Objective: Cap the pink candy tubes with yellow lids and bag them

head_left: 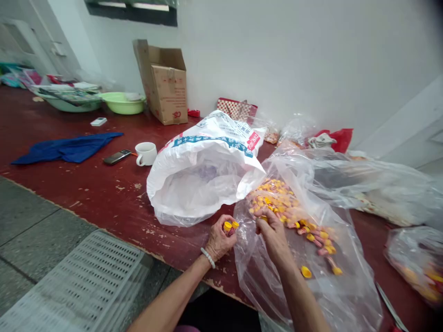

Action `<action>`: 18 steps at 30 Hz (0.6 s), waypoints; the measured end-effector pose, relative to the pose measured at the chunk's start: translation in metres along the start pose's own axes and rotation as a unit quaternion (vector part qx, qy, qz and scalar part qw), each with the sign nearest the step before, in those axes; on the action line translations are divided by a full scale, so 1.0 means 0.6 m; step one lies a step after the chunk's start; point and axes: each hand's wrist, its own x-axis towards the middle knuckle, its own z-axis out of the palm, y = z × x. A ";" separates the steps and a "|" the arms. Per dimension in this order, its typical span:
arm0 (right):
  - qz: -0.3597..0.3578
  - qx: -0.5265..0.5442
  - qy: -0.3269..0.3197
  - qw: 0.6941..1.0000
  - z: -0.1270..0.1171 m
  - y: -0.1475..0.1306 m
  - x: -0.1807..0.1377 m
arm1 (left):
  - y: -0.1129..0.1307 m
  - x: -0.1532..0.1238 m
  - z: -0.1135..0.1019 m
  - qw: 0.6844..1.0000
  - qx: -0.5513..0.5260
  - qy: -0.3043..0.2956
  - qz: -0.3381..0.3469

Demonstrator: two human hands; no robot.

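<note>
two or three small yellow-capped pieces (230,226) are being clamped in the curled fingers of the left hand (218,240), their caps showing just above the fingertips, at the near edge of the red table (104,193). a white bead bracelet (208,257) is being worn on that wrist. the right hand (273,233) is being held at the mouth of a clear plastic bag (321,295), just beside the left hand, with its fingers bent down onto a heap of pink and yellow pieces (277,198). whether anything is being pinched there cannot be told, as the fingertips are being hidden by the back of the hand. the heap is being held inside the bag, beyond and to the right of those fingers, and loose pieces are being shown strewn along the bag's floor beside the right forearm. the clamped pieces are being held outside the bag, just left of its opening. a white woven sack (204,170) is being seen slumped open behind the left hand, touching the clear bag. further back on the table a white mug (146,153), a dark phone (116,157), a blue cloth (67,148), a cardboard box (166,85) and a green basin (122,102) are being shown well apart from both hands.
</note>
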 end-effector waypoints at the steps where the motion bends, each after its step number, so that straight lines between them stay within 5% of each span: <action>1: -0.047 -0.056 -0.004 0.997 0.021 -0.024 0.018 | -0.003 0.000 0.001 1.000 -0.006 0.004 -0.002; 5: -0.171 -0.249 -0.052 0.952 0.122 -0.104 0.121 | -0.013 0.002 0.007 1.000 -0.018 0.018 -0.011; 10: -0.134 -0.356 -0.136 0.915 0.239 -0.128 0.239 | -0.014 0.002 0.009 0.998 -0.034 -0.014 -0.061; 18: -0.083 -0.458 -0.173 0.868 0.288 -0.078 0.298 | -0.024 -0.003 0.010 0.999 0.007 -0.022 -0.041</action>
